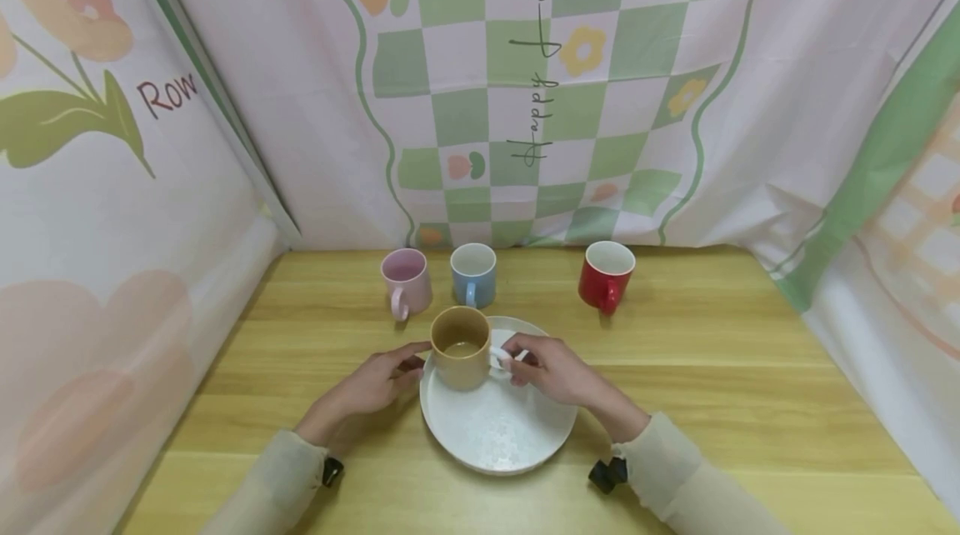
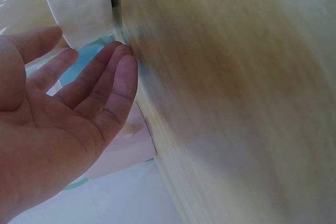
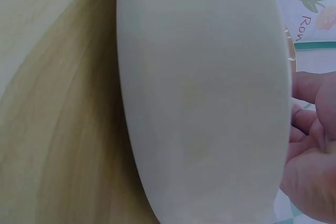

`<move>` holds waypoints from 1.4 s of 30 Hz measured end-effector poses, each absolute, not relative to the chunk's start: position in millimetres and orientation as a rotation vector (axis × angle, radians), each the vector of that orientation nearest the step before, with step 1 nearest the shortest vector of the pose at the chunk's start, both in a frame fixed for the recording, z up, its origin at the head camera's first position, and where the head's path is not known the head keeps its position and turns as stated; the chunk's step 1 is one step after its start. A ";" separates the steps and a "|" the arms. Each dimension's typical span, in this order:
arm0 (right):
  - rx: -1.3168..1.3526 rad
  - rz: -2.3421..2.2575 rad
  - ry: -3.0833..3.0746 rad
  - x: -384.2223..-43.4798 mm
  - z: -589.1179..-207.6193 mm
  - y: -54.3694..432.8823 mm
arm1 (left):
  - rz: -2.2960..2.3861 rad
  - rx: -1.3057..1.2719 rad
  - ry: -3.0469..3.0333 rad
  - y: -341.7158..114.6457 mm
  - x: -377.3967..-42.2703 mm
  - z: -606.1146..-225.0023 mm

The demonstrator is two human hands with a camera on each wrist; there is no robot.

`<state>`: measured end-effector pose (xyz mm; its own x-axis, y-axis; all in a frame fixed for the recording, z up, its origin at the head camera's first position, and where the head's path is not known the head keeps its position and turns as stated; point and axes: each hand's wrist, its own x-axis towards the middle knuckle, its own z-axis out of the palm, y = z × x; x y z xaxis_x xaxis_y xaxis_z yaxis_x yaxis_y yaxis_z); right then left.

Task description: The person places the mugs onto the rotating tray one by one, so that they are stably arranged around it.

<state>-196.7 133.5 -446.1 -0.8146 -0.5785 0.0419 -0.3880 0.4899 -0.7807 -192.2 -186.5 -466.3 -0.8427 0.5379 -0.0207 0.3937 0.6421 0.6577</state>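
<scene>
A tan mug (image 1: 459, 364) with a white handle is over the back left part of a round white plate (image 1: 498, 427). My right hand (image 1: 551, 368) pinches the mug's handle between thumb and fingers. On the mug's other side, my left hand (image 1: 375, 381) has its fingertips right at the mug wall and the plate's rim. The left wrist view shows that hand (image 2: 68, 103) with loosely bent fingers and nothing in the palm. In the right wrist view the plate's side (image 3: 205, 98) fills the middle and hides part of my right hand (image 3: 315, 140).
Behind the plate stand a pink mug (image 1: 406, 281) and a light blue mug (image 1: 474, 275) side by side. A red mug (image 1: 606, 275) stands farther right. The wooden table (image 1: 697, 402) ends at a printed curtain (image 1: 517, 85) at the back, with more cloth at both sides.
</scene>
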 end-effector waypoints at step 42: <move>-0.935 -1.107 2.618 -216.9 -436.5 136.3 | 1.025 0.762 2.607 -188.2 -193.4 -468.7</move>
